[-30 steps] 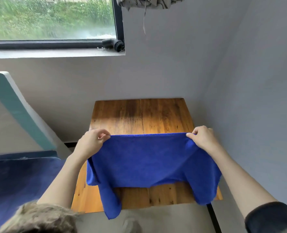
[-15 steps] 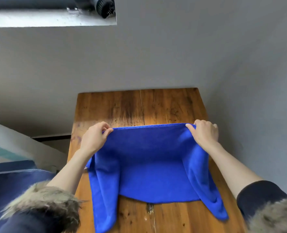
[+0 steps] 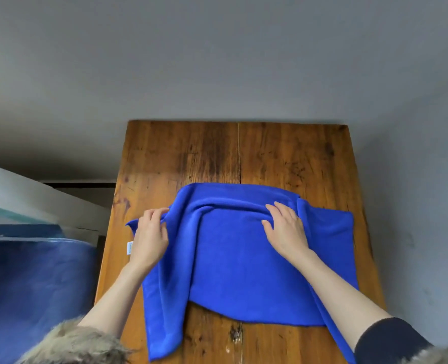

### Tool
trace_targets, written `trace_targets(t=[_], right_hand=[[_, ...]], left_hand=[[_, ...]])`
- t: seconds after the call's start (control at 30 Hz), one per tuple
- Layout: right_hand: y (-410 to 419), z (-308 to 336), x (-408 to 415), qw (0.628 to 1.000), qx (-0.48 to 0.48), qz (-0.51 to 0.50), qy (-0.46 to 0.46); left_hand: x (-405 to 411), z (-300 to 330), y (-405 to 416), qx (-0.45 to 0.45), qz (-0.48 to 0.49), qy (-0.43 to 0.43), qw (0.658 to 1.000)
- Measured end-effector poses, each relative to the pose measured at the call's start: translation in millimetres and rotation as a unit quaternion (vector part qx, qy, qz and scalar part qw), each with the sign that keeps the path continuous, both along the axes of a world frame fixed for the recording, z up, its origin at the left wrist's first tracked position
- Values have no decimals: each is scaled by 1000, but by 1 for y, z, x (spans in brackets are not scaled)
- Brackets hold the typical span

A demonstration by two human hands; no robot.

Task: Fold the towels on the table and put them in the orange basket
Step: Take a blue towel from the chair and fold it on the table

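The blue towel (image 3: 243,258) lies rumpled across the middle of the wooden counter (image 3: 191,153), its near left corner trailing toward the front edge. The right hand (image 3: 286,228) lies flat on the cloth near its far fold, fingers straight and spread, grip slack. The left hand (image 3: 149,239) rests over the towel's left edge, fingertips touching a raised fold, fingers loosely extended; a white label (image 3: 129,248) shows just beside it.
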State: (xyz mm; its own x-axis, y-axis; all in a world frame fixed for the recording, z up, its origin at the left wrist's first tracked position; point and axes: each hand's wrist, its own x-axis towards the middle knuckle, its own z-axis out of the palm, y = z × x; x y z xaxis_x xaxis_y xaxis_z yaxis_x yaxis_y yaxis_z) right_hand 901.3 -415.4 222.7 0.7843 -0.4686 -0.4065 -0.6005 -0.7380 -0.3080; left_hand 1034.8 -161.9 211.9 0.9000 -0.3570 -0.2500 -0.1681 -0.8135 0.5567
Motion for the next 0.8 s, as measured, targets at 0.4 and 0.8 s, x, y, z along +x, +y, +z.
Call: trace_targets(t=[0.4, 0.8], right_hand=[[111, -46, 8, 983, -13, 82, 163], [111, -45, 15, 974, -6, 84, 210]], left_hand=[[-24, -48, 63, 106, -35, 17, 994], [85, -48, 86, 255, -145, -15, 956]])
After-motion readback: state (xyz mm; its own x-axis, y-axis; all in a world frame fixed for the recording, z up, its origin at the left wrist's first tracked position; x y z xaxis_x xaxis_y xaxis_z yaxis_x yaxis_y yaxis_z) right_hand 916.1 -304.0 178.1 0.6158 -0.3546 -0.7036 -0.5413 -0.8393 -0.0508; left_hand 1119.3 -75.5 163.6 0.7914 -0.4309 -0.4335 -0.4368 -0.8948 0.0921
